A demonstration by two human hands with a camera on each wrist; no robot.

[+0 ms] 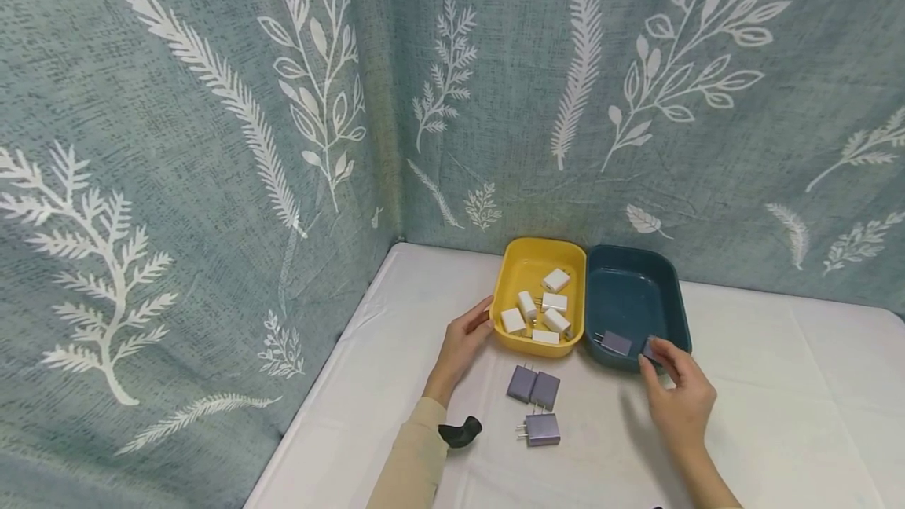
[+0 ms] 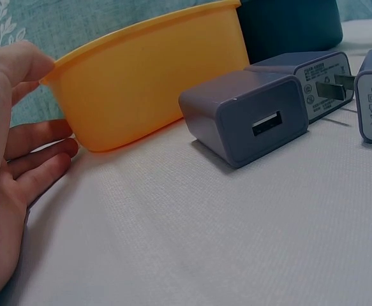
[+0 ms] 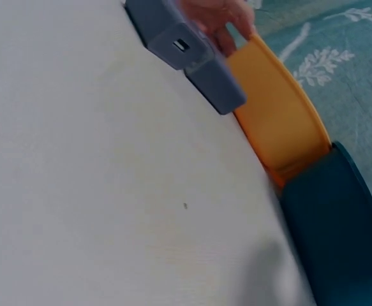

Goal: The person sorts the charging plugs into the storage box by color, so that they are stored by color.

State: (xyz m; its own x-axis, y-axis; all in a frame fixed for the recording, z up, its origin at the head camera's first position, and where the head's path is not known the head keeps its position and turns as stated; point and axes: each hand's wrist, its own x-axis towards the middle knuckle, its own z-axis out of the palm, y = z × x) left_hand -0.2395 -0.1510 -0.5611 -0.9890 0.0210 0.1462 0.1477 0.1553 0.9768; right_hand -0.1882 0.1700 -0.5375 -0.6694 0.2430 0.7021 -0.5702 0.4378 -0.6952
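My right hand (image 1: 682,399) pinches a purple USB charger (image 1: 650,348) over the near right corner of the dark blue bin (image 1: 668,289). Another purple charger (image 1: 617,342) lies inside that bin, its prongs pointing left. Beside it stands a yellow bin (image 1: 511,273) holding several white chargers (image 1: 555,302). My left hand (image 1: 463,344) rests against the yellow bin's left side; in the left wrist view the thumb touches the rim and the fingers lie along the outer wall (image 2: 154,76). The right hand's grip is out of frame in the right wrist view.
Three purple chargers lie on the white cloth in front of the bins: two side by side (image 1: 522,383) and one nearer (image 1: 543,430). A black curved object (image 1: 461,432) sits by the left sleeve. Patterned teal curtain (image 1: 495,100) hangs behind and to the left.
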